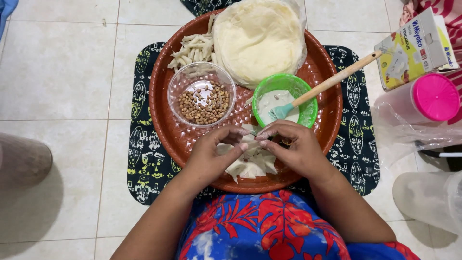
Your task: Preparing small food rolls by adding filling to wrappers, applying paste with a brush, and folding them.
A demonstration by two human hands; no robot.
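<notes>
Head view: a person sits on a tiled floor over a round brown woven tray (pixel 166 86) that lies on a dark patterned mat (pixel 139 159).
Left hand: the left hand (pixel 211 154) comes in from below, palm turned inward, thumb and forefinger curled and pinching the near-left edge of a thin pale pastry sheet (pixel 250 163).
Pastry sheet: it lies on the tray directly under and between both hands, partly folded, its torn-looking points sticking out toward the person.
Handling: it looks very light, limp and easily torn, perhaps slightly tacky; best taken at the edges with fingertips only, not squeezed flat.
Right hand: the right hand (pixel 293 149) mirrors the other, wrist bent, fingertips drawn together on the sheet's far-right edge, almost touching the left fingertips.
Beyond the left hand: a clear bowl of brown peanuts (pixel 202 98), and past it a heap of pale strips (pixel 192 48).
Beyond both hands: a stack of round pale wrappers (pixel 260 41).
Beyond the right hand: a green bowl (pixel 305 113) of white paste with a wooden-handled brush (pixel 327 84) resting in it.
Right of the right hand, off the tray: a carton (pixel 416 50) and a pink-lidded container (pixel 433 98).
</notes>
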